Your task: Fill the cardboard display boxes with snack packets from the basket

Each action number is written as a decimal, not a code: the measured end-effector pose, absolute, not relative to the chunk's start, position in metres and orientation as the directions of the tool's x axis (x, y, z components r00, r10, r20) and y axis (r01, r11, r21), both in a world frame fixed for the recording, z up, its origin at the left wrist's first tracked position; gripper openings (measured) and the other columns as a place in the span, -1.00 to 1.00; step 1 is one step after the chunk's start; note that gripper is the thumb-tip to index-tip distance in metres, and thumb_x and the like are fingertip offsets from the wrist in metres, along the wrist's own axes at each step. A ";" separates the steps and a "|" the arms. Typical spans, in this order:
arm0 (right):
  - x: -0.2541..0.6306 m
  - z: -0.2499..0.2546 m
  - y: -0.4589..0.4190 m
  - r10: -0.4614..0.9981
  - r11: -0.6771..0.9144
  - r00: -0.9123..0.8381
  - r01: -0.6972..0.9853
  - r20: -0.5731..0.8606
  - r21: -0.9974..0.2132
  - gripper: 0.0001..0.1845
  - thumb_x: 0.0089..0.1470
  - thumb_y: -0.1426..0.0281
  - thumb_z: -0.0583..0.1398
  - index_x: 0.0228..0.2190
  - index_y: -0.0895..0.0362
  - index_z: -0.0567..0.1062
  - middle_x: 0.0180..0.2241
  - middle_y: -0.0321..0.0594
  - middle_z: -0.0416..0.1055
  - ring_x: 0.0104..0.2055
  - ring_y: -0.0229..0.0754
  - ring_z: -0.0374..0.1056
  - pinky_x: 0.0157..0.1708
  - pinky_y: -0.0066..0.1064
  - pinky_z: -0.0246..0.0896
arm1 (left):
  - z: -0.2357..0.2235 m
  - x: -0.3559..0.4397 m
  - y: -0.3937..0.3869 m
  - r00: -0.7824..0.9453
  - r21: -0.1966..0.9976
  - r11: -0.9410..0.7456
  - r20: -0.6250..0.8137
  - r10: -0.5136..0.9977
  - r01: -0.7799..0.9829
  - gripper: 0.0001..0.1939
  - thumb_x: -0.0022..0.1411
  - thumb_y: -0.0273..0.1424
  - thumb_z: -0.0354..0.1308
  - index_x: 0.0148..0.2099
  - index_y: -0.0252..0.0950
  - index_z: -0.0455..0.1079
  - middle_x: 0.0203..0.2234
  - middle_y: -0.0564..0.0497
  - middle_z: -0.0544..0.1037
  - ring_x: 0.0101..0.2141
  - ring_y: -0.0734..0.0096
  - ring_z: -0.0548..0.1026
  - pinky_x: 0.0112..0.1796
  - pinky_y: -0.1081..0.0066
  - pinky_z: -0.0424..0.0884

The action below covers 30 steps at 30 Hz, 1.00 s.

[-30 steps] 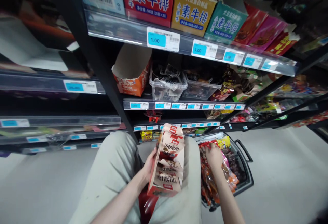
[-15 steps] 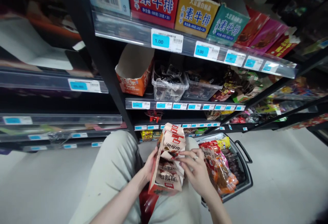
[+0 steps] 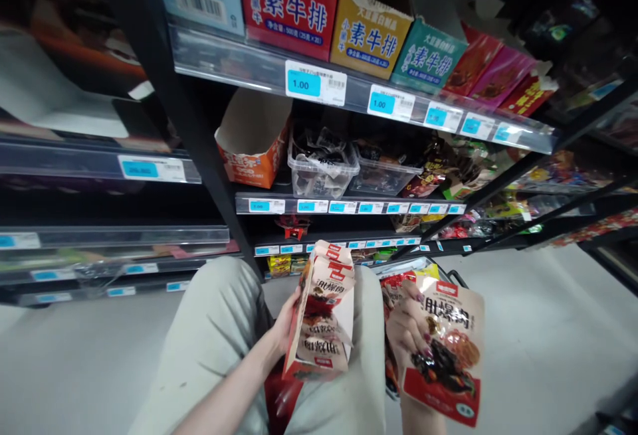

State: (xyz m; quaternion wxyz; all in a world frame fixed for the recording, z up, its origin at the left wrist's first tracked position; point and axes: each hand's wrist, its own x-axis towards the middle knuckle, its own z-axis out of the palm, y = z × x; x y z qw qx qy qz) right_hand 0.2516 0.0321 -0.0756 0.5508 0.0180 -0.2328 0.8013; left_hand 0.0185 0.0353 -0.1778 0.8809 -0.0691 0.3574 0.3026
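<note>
Treat the glossy, beige-and-red flat plastic pouch [image 3: 452, 348], clamped at its left edge in the right hand [image 3: 406, 325] and right of the open beige-and-red cardboard box [image 3: 295, 357] clamped in the left hand [image 3: 285, 325], as probably light, flexible and slippery, pinching along a side margin.

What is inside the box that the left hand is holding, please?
The box holds several beige-and-red packets, with their printed fronts partly visible. The packets' lower parts and the box's bottom are covered, so I cannot see those.
</note>
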 end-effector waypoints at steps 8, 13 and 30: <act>0.332 -0.091 0.018 0.896 0.037 0.440 -0.194 -0.053 -0.980 -0.59 -0.04 0.00 0.34 -0.32 0.03 0.44 -0.64 -0.46 0.24 -0.71 -0.32 0.07 -0.66 -0.41 0.05 | -0.183 0.019 0.035 0.560 0.093 0.788 -0.654 0.509 -0.608 -0.12 0.44 0.15 -0.34 -0.13 -0.51 0.55 -0.40 -0.35 0.68 -0.41 -0.03 0.65 -0.23 0.10 0.52; 0.387 -0.105 0.031 0.789 -0.223 0.614 0.342 0.037 -0.913 -0.64 -0.06 0.16 0.29 -0.24 0.08 0.45 -0.39 -0.23 0.55 -0.37 -0.07 0.49 -0.34 -0.33 0.33 | -0.189 0.018 0.035 0.602 0.071 0.797 -0.617 0.508 -0.600 -0.11 0.43 0.17 -0.33 -0.12 -0.52 0.55 -0.37 -0.35 0.68 -0.36 -0.03 0.66 -0.20 0.10 0.52; 0.393 -0.230 0.067 0.912 -0.170 0.177 0.984 -0.370 0.051 -0.55 0.27 0.65 0.03 0.10 0.21 0.49 -0.25 0.05 0.64 -0.20 -0.08 0.60 -0.24 -0.44 0.28 | -0.200 0.015 0.033 0.595 0.109 0.797 -0.607 0.527 -0.594 -0.16 0.42 0.18 -0.20 -0.11 -0.51 0.57 -0.31 -0.34 0.70 -0.31 -0.01 0.68 -0.16 0.09 0.56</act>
